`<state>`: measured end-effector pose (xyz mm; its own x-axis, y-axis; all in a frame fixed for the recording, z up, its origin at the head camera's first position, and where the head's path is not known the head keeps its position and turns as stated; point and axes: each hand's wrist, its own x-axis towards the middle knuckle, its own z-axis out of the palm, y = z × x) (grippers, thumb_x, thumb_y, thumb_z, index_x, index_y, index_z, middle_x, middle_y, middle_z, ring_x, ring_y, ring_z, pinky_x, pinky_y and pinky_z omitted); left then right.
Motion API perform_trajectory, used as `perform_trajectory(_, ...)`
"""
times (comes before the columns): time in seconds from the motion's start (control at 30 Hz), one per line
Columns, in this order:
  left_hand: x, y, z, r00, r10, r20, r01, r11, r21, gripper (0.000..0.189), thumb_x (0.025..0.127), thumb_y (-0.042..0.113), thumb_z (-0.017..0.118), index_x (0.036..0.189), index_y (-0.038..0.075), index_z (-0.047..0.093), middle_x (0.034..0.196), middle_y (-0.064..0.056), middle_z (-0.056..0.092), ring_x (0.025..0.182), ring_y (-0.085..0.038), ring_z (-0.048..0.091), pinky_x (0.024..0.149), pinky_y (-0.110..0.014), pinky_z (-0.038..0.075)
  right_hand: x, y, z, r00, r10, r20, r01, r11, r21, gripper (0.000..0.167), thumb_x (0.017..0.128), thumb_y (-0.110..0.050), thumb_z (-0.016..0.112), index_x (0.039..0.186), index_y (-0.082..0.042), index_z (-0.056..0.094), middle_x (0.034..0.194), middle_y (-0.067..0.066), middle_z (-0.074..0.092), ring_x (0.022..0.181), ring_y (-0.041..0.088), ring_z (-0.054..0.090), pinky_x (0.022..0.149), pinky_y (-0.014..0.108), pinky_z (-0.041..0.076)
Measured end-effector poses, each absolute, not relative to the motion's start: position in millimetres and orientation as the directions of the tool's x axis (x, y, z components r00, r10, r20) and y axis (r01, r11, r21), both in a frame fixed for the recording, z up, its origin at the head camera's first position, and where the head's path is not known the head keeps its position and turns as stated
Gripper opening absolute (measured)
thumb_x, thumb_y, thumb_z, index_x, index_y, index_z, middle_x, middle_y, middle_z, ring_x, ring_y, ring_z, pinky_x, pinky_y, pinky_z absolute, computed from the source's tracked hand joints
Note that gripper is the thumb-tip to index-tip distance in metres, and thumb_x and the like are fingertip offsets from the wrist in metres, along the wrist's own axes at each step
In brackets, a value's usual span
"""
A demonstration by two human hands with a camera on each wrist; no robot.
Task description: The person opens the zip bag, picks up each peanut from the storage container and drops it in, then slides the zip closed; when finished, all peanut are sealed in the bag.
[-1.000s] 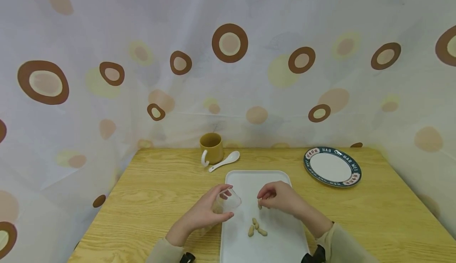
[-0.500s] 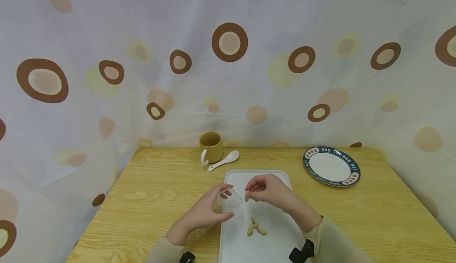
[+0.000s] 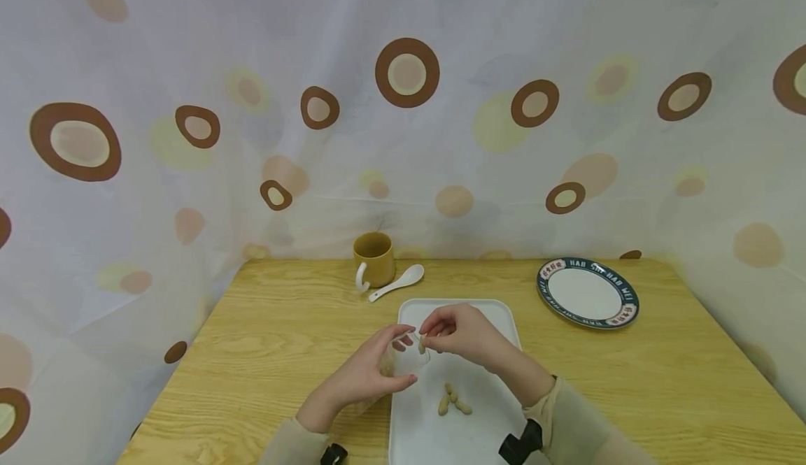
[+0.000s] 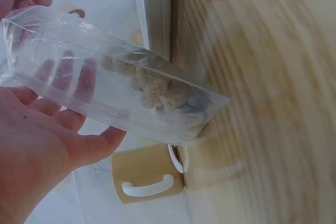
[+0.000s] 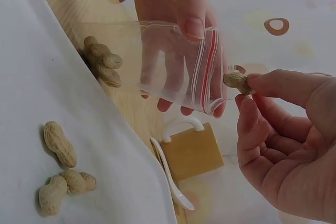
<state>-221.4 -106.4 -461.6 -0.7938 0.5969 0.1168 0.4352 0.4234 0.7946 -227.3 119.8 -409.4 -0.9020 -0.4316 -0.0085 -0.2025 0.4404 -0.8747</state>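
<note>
My left hand (image 3: 359,381) holds a clear zip-lock bag (image 5: 128,61) by its upper part, thumb on one side and fingers on the other. Several unshelled peanuts (image 4: 149,85) lie at the bottom of the bag, which hangs beside the tray with its mouth spread. Between thumb and forefinger my right hand (image 3: 469,335) pinches a single peanut (image 5: 236,82), right at the bag's red-striped mouth. On the white tray (image 3: 428,440) three more peanuts (image 5: 60,142) rest close together, below my right hand in the head view.
Behind the tray stand a mustard-yellow mug (image 3: 374,259) with a white handle and a white spoon (image 3: 398,283) lying beside it. A plate (image 3: 585,294) with a dark green lettered rim is at the back right of the wooden table (image 3: 271,325). A patterned curtain (image 3: 466,164) closes off the back.
My right hand has moved left from over the tray to the bag's mouth, carrying the pinched peanut. The left hand and bag have stayed almost in place.
</note>
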Motion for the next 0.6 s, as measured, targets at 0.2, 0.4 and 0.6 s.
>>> perform_trajectory(0.2, -222, -106, -460, -0.794, 0.598, 0.112, 0.429, 0.420, 0.800, 0.065, 0.088, 0.027, 0.073, 0.143, 0.014, 0.043, 0.130, -0.010, 0.058, 0.118, -0.025, 0.056, 0.100, -0.043, 0.045, -227, 117, -407, -0.897, -0.442, -0.002, -0.221, 0.452, -0.864, 0.012, 0.088, -0.011, 0.073, 0.097, -0.003, 0.072, 0.083, 0.003, 0.068, 0.073, 0.011, 0.062, 0.064, 0.025, 0.051)
perform_trajectory(0.4, -222, -108, -461, -0.798, 0.594, 0.105, 0.426, 0.432, 0.795, 0.067, 0.087, 0.030, 0.073, 0.144, 0.011, 0.042, 0.130, -0.010, 0.058, 0.118, -0.024, 0.056, 0.100, -0.042, 0.046, -226, 120, -409, -0.906, -0.423, -0.019, -0.205, 0.477, -0.855, 0.015, 0.088, -0.010, 0.073, 0.100, -0.003, 0.072, 0.084, 0.003, 0.068, 0.074, 0.012, 0.061, 0.065, 0.025, 0.052)
perform_trajectory(0.6, -222, -108, -462, -0.797, 0.593, 0.115, 0.436, 0.434, 0.789, 0.069, 0.088, 0.033, 0.073, 0.145, 0.011, 0.042, 0.130, -0.009, 0.057, 0.118, -0.026, 0.056, 0.100, -0.042, 0.046, -224, 129, -417, -0.916, -0.397, -0.048, -0.168, 0.491, -0.855, 0.016, 0.087, -0.009, 0.074, 0.101, -0.002, 0.073, 0.082, 0.002, 0.067, 0.071, 0.012, 0.061, 0.065, 0.026, 0.051)
